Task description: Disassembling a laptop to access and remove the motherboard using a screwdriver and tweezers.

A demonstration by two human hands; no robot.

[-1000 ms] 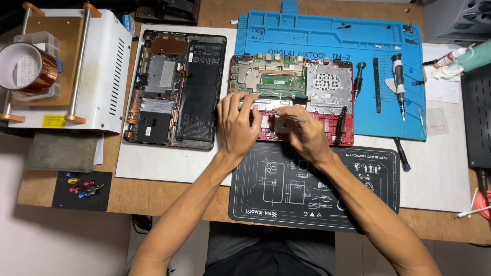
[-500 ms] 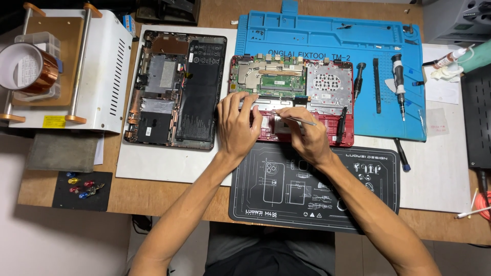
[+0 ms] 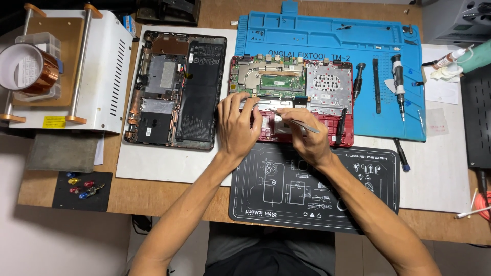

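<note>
Red laptop base [image 3: 327, 134] under both hands, right hand [image 3: 306, 135] gripping tweezers [image 3: 295, 121]

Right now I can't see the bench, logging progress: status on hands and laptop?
Left hand flat on red laptop base. Right hand holds tweezers over it. Nothing blocking.

Red-framed opened laptop chassis [image 3: 327, 102], green board and metal shield exposed, flat, straddling blue and black mats. Slim metal tweezers [image 3: 294, 121] over its lower middle, tips pointing left, slightly tilted.
</note>
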